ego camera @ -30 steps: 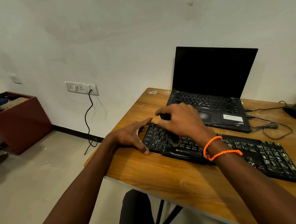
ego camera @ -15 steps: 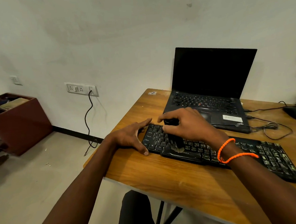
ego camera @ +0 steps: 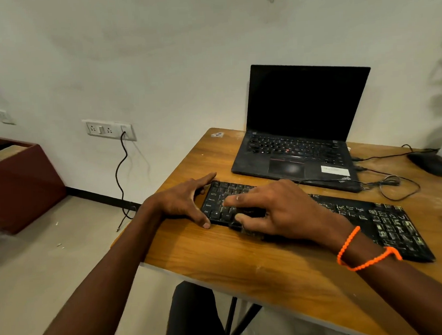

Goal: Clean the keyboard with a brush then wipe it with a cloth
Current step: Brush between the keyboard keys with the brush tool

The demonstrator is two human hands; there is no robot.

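A black dusty keyboard (ego camera: 373, 220) lies across the wooden table (ego camera: 246, 259), in front of the laptop. My left hand (ego camera: 183, 200) rests open against the keyboard's left end, thumb along its front corner. My right hand (ego camera: 277, 210), with an orange bead bracelet on the wrist, lies low over the left part of the keys and grips a small dark brush (ego camera: 246, 215). Most of the brush is hidden under the palm and fingers. No cloth shows in view.
An open black laptop (ego camera: 301, 147) stands behind the keyboard, with cables (ego camera: 391, 182) and a black mouse (ego camera: 429, 165) to its right. A red-brown box (ego camera: 21, 184) sits on the floor at left. A wall socket with a hanging cord (ego camera: 121, 170) is left of the table.
My right hand has swept the brush toward the keyboard's front edge and flattened lower over the keys. The left hand has stayed at the keyboard's left end.
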